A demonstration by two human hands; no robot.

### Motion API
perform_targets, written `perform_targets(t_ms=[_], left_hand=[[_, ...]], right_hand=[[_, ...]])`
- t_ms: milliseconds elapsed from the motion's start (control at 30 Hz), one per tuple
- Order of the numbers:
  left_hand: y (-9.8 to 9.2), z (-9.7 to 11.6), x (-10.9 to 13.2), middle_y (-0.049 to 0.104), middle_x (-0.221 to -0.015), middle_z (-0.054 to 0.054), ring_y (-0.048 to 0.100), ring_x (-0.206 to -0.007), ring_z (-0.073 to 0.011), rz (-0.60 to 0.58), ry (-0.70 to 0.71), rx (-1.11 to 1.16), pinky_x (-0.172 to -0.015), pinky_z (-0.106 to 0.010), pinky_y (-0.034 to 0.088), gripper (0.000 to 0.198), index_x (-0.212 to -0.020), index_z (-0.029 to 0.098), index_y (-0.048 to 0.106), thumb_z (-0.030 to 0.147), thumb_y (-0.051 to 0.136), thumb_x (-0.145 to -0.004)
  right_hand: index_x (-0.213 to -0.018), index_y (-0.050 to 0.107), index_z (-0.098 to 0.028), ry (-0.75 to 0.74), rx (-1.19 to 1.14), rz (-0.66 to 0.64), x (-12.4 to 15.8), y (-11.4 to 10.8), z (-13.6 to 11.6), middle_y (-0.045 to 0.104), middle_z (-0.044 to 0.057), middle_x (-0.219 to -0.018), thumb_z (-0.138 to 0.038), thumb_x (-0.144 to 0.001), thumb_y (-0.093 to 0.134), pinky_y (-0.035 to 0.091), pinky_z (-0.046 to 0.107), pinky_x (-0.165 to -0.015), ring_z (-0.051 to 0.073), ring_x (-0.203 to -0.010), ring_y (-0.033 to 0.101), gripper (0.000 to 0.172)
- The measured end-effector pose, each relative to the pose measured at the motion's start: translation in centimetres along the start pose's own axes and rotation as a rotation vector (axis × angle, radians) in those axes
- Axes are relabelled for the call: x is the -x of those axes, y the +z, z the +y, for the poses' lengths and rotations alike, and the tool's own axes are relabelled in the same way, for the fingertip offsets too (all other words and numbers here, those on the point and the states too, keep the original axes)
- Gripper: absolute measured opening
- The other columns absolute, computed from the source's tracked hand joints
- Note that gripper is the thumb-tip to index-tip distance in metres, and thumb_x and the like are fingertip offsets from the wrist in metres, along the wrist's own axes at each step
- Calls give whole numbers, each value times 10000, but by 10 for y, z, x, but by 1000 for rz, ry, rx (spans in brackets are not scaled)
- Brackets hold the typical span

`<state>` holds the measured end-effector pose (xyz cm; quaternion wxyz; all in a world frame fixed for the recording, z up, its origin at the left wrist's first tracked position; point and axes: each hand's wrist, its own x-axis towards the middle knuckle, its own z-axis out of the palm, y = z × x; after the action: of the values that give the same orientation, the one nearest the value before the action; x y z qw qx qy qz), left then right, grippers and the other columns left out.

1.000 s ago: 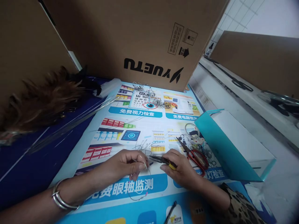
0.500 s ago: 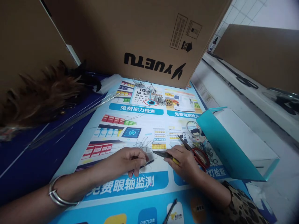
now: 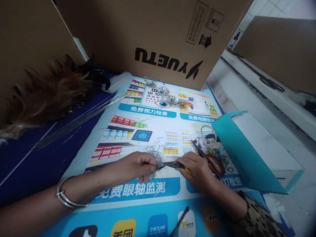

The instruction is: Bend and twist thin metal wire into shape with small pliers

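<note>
My left hand [image 3: 144,168] pinches a thin dark rod [image 3: 161,168] along with fine wire, whose loose ends stick out around the fingers. My right hand [image 3: 197,169] is wrapped round needle-nose pliers [image 3: 172,164] with yellow on the handle. Their jaws point left, just above the rod's tip; whether they touch it or grip a wire I cannot tell. Thin bent wires [image 3: 156,148] lie on the printed sheet beyond my left hand. Red-handled scissors [image 3: 216,164] rest to the right of my right hand, beside a pile of small wire pieces [image 3: 223,158].
A turquoise open box [image 3: 237,151] stands at the right, near a clear ring-shaped roll [image 3: 208,134]. Wire clusters [image 3: 170,99] lie at the back before a large carton [image 3: 158,36]. Brown feathers [image 3: 49,92] and long straight wires [image 3: 86,121] are at the left. A dark thin tool [image 3: 181,220] lies in front.
The view has shifted slightly. My left hand has turned a little, so less of the dark rod shows, and the pliers' tip is now closer to it.
</note>
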<state>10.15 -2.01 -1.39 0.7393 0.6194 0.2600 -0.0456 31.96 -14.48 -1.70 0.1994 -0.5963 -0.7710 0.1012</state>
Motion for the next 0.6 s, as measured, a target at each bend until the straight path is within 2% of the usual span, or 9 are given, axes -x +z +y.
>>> perform_targets(t_ms=[267, 433, 600], left_hand=[[0, -1, 2, 520, -612, 31, 490, -567, -109, -53, 41, -37, -531, -215, 393, 175, -841, 159, 560, 330, 529, -821], [-2, -2, 2, 543, -690, 1, 514, -619, -123, -89, 77, -54, -549, -223, 403, 212, -856, 158, 576, 363, 533, -825], [-2, -2, 3, 540, -674, 0, 494, -596, -116, -100, 94, -81, -549, -224, 398, 205, -885, 155, 595, 337, 512, -841]], right_hand=[[-969, 604, -196, 75, -115, -5, 1, 6, 0, 606, 59, -866, -295, -830, 561, 452, 268, -712, 166, -815, 556, 176], [-962, 608, -194, 104, -207, 6, -1, 6, -2, 609, 53, -856, -286, -820, 575, 451, 256, -680, 161, -796, 560, 172], [-912, 620, -188, 148, -197, 11, -2, 5, -2, 600, 50, -818, -281, -825, 566, 445, 258, -667, 163, -776, 556, 138]])
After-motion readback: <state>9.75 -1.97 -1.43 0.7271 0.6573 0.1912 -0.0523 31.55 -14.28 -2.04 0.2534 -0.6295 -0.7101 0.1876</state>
